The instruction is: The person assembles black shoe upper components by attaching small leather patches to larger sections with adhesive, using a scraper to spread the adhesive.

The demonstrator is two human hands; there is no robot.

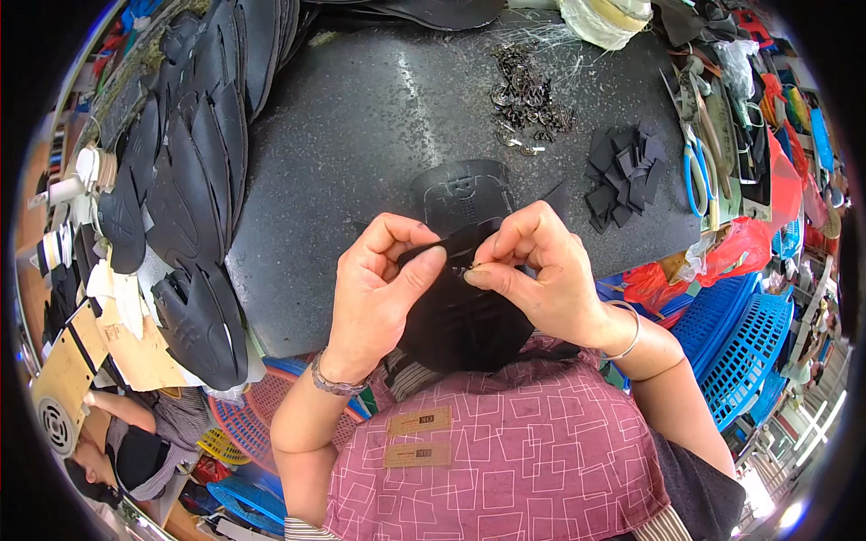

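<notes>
Between my hands, near the table's front edge, is a dark shoe upper (465,316), bent up toward my fingers. My left hand (379,284) pinches its black edge between thumb and fingers. Opposite it, my right hand (541,270) is closed in a pinch at the same edge. A tiny shiny bit shows at its fingertips, too small to name. Just beyond the fingers lies a stitched black leather part (465,185), flat on the table; whether it joins the held piece is hidden.
Small dark metal buckles (532,99) lie heaped at the back. Black rectangular patches (625,171) are piled at right, by blue-handled scissors (695,176). Stacked black shoe uppers (194,171) line the left edge. Blue baskets (744,352) stand at right. Another person (135,442) sits at lower left.
</notes>
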